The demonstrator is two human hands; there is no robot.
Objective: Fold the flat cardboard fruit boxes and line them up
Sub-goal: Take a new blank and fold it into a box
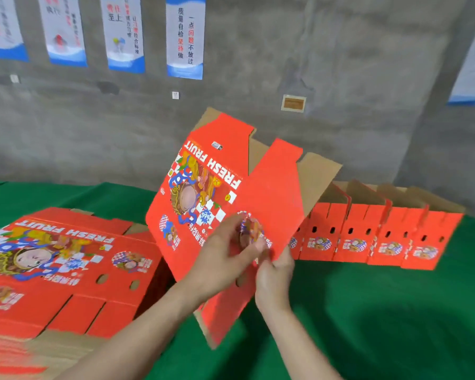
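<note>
Fruit-box blank stands tilted at centre over the green bench, left hand gripping its printed face, right hand pinching the edge beside it. Best to spread the panels along their creases until square, then set it with the folded boxes at 3 o'clock.

Both bare forearms come up from the lower edge and meet near the middle. The left hand shows its back, with the thumb raised and the fingers stretched over the face of the red box; its fingertips are blurred. The right hand is just beside it, fingers curled upward on the box's edge
</note>
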